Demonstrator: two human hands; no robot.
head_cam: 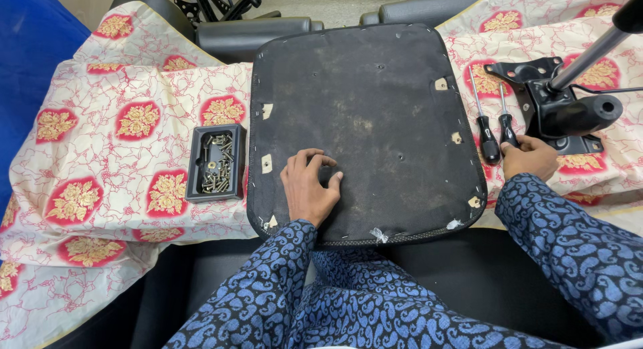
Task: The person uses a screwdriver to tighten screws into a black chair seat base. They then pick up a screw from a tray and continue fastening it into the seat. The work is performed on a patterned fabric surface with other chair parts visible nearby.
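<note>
Under the left hand, fingers curled and pressing flat, lies the upturned black seat base; keeping that palm firm should steady it. Right hand closes on a screwdriver; another screwdriver lies beside it, the chair mechanism beyond, the screw tray far left.

A small furniture repair workshop, most likely for office chairs. Seen from above: an upturned chair seat with black stapled underside, lying on a table covered by a cloth with red and gold flowers. Beside it, a black tray of screws, two screwdrivers, a black metal chair mechanism. Further back, more dark chair parts.
</note>
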